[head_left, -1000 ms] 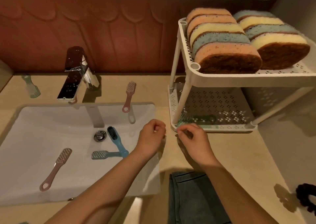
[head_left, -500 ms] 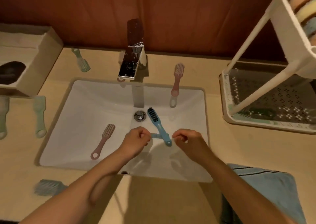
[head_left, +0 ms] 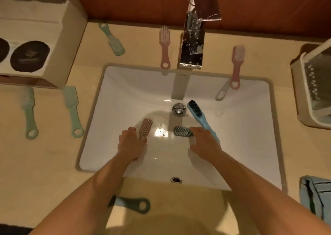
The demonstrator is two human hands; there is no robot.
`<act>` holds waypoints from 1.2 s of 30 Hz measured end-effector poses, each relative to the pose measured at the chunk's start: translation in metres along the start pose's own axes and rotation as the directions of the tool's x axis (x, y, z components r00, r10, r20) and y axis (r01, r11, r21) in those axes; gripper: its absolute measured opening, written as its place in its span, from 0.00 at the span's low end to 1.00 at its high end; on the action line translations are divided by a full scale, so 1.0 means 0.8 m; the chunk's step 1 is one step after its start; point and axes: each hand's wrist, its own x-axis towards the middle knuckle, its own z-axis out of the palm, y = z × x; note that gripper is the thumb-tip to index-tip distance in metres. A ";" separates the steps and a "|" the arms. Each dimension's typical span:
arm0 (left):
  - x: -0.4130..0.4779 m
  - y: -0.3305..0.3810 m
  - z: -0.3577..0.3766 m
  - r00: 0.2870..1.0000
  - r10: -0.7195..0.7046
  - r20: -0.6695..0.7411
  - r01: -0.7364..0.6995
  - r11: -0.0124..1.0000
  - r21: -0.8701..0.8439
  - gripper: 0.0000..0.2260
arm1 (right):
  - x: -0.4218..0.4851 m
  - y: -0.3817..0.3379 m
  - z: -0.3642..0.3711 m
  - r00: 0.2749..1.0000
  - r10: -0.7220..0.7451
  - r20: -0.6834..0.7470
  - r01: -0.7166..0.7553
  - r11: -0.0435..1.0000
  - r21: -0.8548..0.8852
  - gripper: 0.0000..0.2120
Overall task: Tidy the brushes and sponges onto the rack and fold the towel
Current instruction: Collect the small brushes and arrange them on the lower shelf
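L hand (head_left: 131, 141), arm stretched into white ceramic sink (head_left: 125, 91), fingers curled on pink plastic brush (head_left: 146, 128), 8 o'clock of drain (head_left: 179, 109). R hand (head_left: 204, 141) palm-down over grey-bristled brush (head_left: 183, 131) at 6 o'clock; grip unclear.

Beige counter (head_left: 44, 163) with a white sink (head_left: 241, 145) set into it. Left of the left hand (head_left: 131, 142) lie a green brush (head_left: 71, 112) and a paler brush (head_left: 28, 112). Beyond them are a cardboard box (head_left: 53, 37) and a third green brush (head_left: 112, 39). Past both hands, a pink brush (head_left: 165, 46) and a second pink brush (head_left: 236, 66) flank the tap (head_left: 192, 43). Right of the right hand (head_left: 204, 141) stands a rack (head_left: 302, 95), with a blue towel (head_left: 315, 195) nearer.
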 end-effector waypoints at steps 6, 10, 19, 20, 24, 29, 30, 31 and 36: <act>0.018 -0.001 0.007 0.976 0.209 -0.055 -0.196 0.964 0.177 0.16 | 0.016 -0.018 0.004 0.999 0.009 -0.044 -0.015 0.991 -0.136 0.15; 0.022 0.005 0.008 0.952 0.299 -0.064 -0.255 0.892 0.374 0.17 | 0.023 -0.021 0.019 0.998 0.013 -0.057 -0.024 0.979 -0.203 0.21; 0.039 0.014 0.017 0.916 0.392 -0.085 -0.288 0.789 0.543 0.19 | 0.018 -0.031 0.039 0.998 -0.031 -0.058 0.014 0.965 -0.263 0.18; 0.037 0.016 0.019 0.922 0.382 -0.069 -0.281 0.780 0.559 0.18 | 0.015 -0.032 0.040 0.998 -0.030 -0.051 0.015 0.963 -0.269 0.17; 0.023 0.016 0.031 0.944 0.329 -0.036 -0.237 0.750 0.617 0.14 | 0.010 -0.033 0.035 0.999 -0.035 -0.025 0.026 0.960 -0.277 0.15; 0.020 0.020 0.034 0.926 0.363 0.103 -0.354 0.742 0.569 0.07 | 0.002 -0.033 0.023 1.000 0.009 -0.015 -0.010 0.996 -0.090 0.15; 0.019 0.021 0.031 0.928 0.354 0.114 -0.358 0.769 0.530 0.08 | 0.000 -0.033 0.020 0.999 0.037 -0.006 -0.037 0.999 0.006 0.15; 0.018 0.021 0.028 0.933 0.343 0.109 -0.353 0.812 0.465 0.09 | -0.003 -0.033 0.016 0.998 0.066 0.000 -0.066 0.991 0.117 0.14; -0.005 0.031 -0.007 0.928 0.276 0.250 -0.218 0.946 -0.239 0.10 | -0.020 -0.040 -0.001 0.982 0.190 -0.018 -0.132 0.744 0.655 0.14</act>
